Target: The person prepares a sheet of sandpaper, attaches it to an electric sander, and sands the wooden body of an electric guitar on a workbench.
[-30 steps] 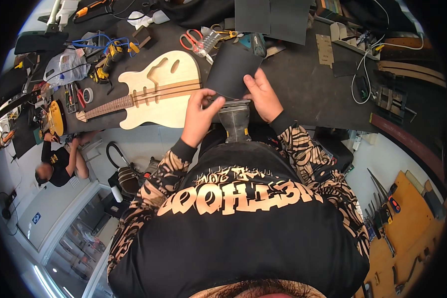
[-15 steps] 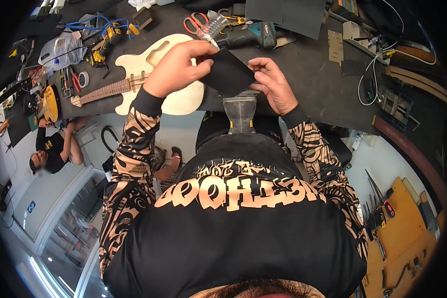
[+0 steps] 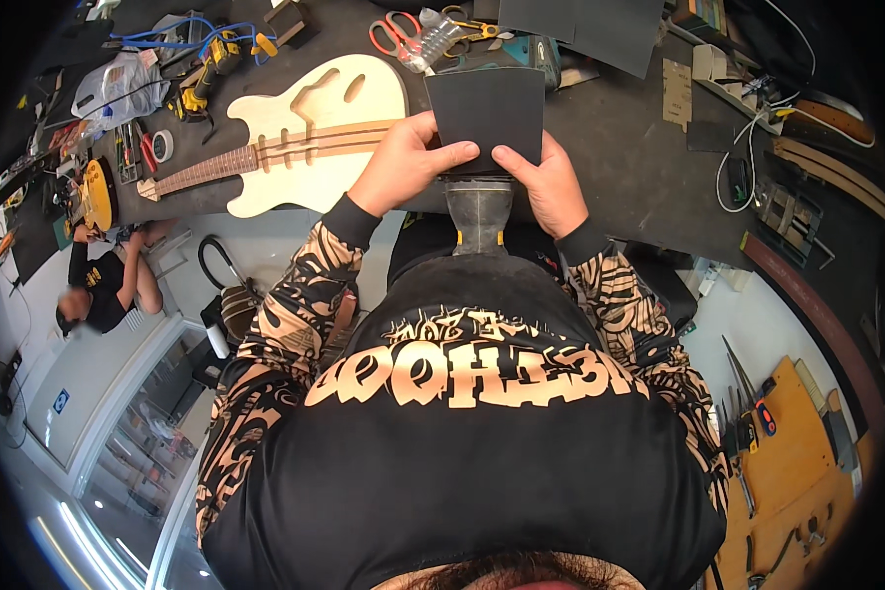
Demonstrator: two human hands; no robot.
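A black sheet of what looks like sandpaper (image 3: pixel 488 108) stands tilted up between my hands, its lower part pinched at both sides. My left hand (image 3: pixel 410 162) is closed on its lower left, thumb lying across the near face. On the lower right, my right hand (image 3: pixel 549 182) grips it the same way, the two thumb tips close together. Just beneath the sheet, at the bench edge, is a grey tapered block with yellow marks (image 3: pixel 479 211), perhaps a vise. Beside my left hand lies a pale, unfinished electric guitar body with its neck (image 3: pixel 275 123).
Red-handled scissors (image 3: pixel 395 37), a green-black power tool (image 3: pixel 533 57) and dark sheets (image 3: pixel 605 29) lie beyond my hands on the dark bench (image 3: pixel 619 157). A yellow drill (image 3: pixel 205 79) is at far left, a white cable (image 3: pixel 730 157) at right. Another person (image 3: pixel 103 285) sits at left.
The sheet has turned from a slanted diamond to nearly square-on and upright. My left hand has moved right and nearer, down to its lower edge; my right hand has closed on the other side.
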